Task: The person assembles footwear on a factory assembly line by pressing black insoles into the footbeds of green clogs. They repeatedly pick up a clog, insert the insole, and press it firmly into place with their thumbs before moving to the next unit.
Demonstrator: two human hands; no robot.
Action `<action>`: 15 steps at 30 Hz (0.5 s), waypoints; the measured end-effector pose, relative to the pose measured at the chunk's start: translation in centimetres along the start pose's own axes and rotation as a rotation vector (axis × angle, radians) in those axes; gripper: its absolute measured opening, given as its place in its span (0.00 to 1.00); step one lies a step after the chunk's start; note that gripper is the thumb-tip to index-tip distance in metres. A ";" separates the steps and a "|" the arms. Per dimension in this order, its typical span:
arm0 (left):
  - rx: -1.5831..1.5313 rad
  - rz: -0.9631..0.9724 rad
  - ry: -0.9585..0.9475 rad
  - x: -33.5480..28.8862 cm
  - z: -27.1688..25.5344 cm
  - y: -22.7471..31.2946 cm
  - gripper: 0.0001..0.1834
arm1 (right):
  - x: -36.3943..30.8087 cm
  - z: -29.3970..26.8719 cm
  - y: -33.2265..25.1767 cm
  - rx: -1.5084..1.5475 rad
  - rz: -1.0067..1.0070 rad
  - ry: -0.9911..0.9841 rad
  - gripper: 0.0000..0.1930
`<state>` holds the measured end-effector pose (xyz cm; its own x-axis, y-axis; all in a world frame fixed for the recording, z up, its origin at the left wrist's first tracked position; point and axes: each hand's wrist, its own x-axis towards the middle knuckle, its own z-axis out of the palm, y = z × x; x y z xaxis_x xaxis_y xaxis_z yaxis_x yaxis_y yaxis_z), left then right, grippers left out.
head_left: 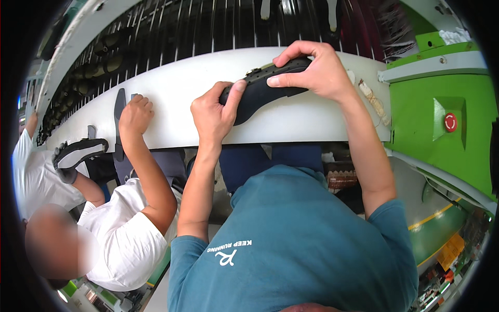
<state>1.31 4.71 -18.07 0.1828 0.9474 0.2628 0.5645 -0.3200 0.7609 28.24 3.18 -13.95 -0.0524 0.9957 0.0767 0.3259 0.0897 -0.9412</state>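
A matt black shoe (265, 93) with perforated-looking material shows against a smooth white surface (171, 112). Glossy, metallic-looking rollers (208, 26) gleam on the far side; smooth green housing (416, 104) and a plastic-looking red button (450, 122) stand right.

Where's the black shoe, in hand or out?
In hand: the left hand grips one end of the black shoe, the right hand the other. Whether it touches the white bench, cannot tell.
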 end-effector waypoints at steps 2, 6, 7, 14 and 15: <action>0.004 -0.011 0.011 0.4 0.0 -0.5 0.26 | 0.2 0.5 0.3 -0.024 0.069 0.067 0.20; -0.078 -0.016 0.150 0.7 0.9 -0.6 0.32 | -0.3 2.0 2.1 0.281 0.231 0.211 0.31; -0.045 -0.025 0.142 0.8 1.1 -0.5 0.31 | -0.7 2.1 2.4 0.339 0.207 0.219 0.31; 0.028 -0.016 0.040 0.6 0.4 -0.2 0.29 | -4.1 1.9 4.2 0.552 0.242 0.152 0.28; 0.036 -0.003 -0.018 0.4 0.1 -0.5 0.29 | -4.7 2.1 4.6 0.565 0.215 0.188 0.26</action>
<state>1.18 5.24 -18.36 0.1952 0.9484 0.2499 0.5935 -0.3171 0.7397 27.97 -1.17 -19.33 0.1419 0.9819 -0.1252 -0.2407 -0.0885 -0.9666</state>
